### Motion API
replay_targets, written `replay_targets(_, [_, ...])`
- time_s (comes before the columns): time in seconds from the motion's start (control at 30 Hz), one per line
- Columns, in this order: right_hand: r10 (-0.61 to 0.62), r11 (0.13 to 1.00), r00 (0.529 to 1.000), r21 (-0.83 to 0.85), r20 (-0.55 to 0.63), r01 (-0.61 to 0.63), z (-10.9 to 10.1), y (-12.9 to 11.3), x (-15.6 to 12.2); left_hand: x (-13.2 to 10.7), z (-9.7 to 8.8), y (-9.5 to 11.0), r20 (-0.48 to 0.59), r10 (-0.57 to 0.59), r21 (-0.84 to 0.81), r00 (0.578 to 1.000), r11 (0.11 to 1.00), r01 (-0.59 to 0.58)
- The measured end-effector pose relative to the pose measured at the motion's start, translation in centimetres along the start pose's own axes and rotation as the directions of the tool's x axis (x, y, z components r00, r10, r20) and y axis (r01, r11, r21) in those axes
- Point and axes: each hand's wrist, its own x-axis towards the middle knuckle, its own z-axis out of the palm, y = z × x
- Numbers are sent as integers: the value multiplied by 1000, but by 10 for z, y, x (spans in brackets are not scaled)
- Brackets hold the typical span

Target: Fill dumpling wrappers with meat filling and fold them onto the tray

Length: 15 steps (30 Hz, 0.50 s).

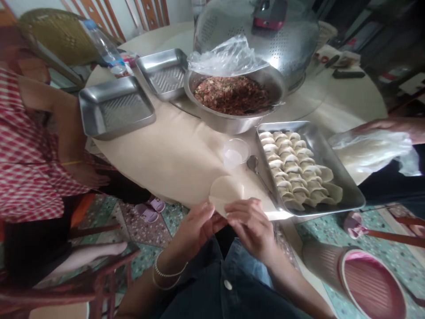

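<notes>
A pale round dumpling wrapper [226, 189] is pinched at the table's edge between my two hands. The fingertips of my left hand [199, 225] close on its near left side. On the near right side, the bent fingers of my right hand [251, 227] grip it, partly hiding the lower edge. Just beyond sits a small clear plastic cup [236, 153], with a metal spoon [254, 166] lying beside it. To the right, a metal tray [327, 153] carries rows of folded dumplings [292, 165]. Farther back, a steel bowl [229, 124] contains minced filling [229, 95].
Two metal trays [116, 106] [162, 73] stand at the left. Clear plastic [229, 57] drapes over the bowl's back, before a large perforated metal cover [215, 29]. A person in a checked shirt [29, 155] is left; another person's hand [392, 126] holds a plastic bag [372, 148]. A bin [345, 274] stands lower right.
</notes>
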Motion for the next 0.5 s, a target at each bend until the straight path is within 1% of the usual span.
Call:
replay_targets(0.07, [-68,998,998,10,7,67,4,-7,-4,-5,1,-2,-10,-54,-55,998,997,54])
replay_targets(0.1, [-102,995,995,7,15,102,6,-9,-5,-8,1,-4,-39,-51,-64,998,997,49])
replay_targets(0.2, [-187,982,982,-1,35,187,9,-14,-6,-15,0,-8,-171,-6,-78,985,997,-8])
replay_targets(0.27, [-215,976,976,26,18,214,7,-13,-7,-18,-5,-8,-233,34,-69,972,996,-51])
replay_targets(0.3, [-203,978,979,50,-2,203,5,-11,-9,-20,-7,-7,-247,53,-62,968,996,-70])
replay_targets(0.37, [-119,987,992,101,-48,123,-1,-6,-13,-21,-12,-2,-252,72,-67,965,994,-91])
replay_targets(0.43, [-18,991,996,127,-83,29,-9,-1,-16,-21,-14,5,-252,52,-110,966,991,-82])
replay_targets(0.5, [16,994,995,113,-96,-5,-20,1,-15,-19,-13,13,-235,24,-177,972,982,-67])
